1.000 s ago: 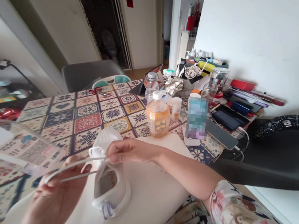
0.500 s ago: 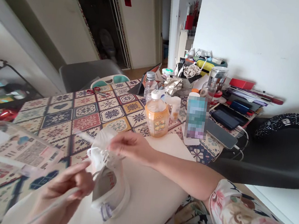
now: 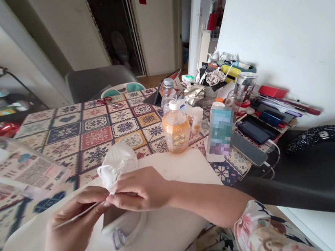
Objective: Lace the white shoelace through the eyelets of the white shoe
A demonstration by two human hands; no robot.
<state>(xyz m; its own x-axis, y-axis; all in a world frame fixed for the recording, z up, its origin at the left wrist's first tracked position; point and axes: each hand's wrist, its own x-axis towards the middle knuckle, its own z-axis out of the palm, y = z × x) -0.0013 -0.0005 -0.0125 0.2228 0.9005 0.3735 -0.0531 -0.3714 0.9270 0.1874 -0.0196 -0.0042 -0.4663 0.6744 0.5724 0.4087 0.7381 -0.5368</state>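
A left hand [image 3: 77, 224] pinches a white lace [image 3: 77, 215] between thumb and fingertips, meeting the right hand [image 3: 147, 188], also pinched tight on the lace, over a white shoe [image 3: 119, 160]. Apart half a second earlier, the hands now appear to work one spot. The shoe sits on a near white sheet [image 3: 188, 173], a bottle [image 3: 175, 132] beyond, far right.

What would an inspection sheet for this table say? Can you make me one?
Surface: patterned cloth, white sheet
Things in hand: white lace, white shoe on the sheet
Clutter: orange bottle, clear bottle, red-handled scissors, clear package
Hands: left hand and right hand meet, pinching the lace
Cables: white cables at right, one plugged into a grey phone
Surroundings: grey chair beyond the table, dark chair right, white wall
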